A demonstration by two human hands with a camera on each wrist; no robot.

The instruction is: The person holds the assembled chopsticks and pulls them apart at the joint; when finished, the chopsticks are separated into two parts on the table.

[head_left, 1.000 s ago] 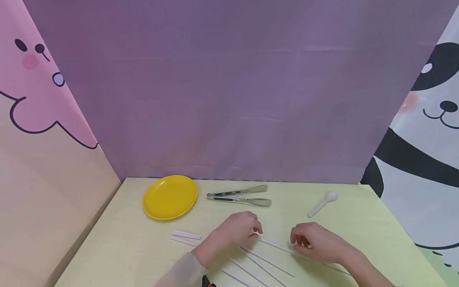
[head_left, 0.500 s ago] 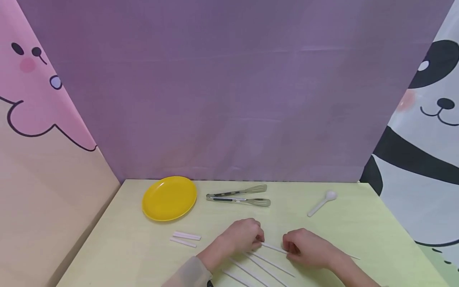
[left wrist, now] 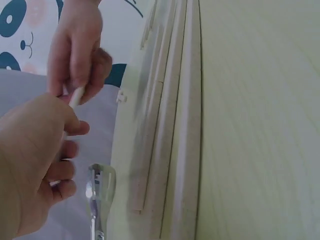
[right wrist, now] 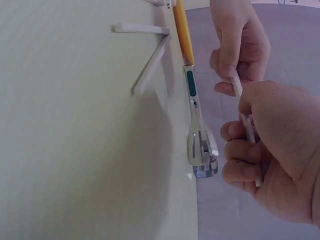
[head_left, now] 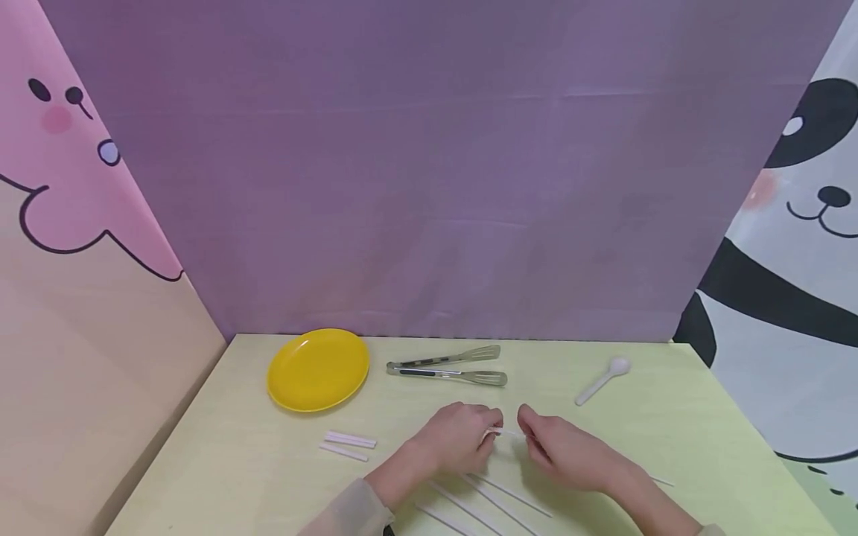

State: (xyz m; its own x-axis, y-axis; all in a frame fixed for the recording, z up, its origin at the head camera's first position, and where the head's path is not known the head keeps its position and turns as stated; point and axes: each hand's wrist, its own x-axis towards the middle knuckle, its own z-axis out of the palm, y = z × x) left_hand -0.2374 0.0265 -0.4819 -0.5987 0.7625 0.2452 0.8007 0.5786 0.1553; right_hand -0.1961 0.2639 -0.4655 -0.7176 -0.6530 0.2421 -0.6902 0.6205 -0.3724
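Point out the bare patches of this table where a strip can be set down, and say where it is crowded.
Free: the table left of the short strips, and between the spoon and right edge. Crowded: long strips below the left hand and right hand.

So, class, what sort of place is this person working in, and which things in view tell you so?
Probably a staged tabletop recording booth, not a real kitchen: a plain purple fabric backdrop, cartoon animal curtains at the sides, and a pale yellow-green table bearing a round yellow plastic plate and metal tongs.
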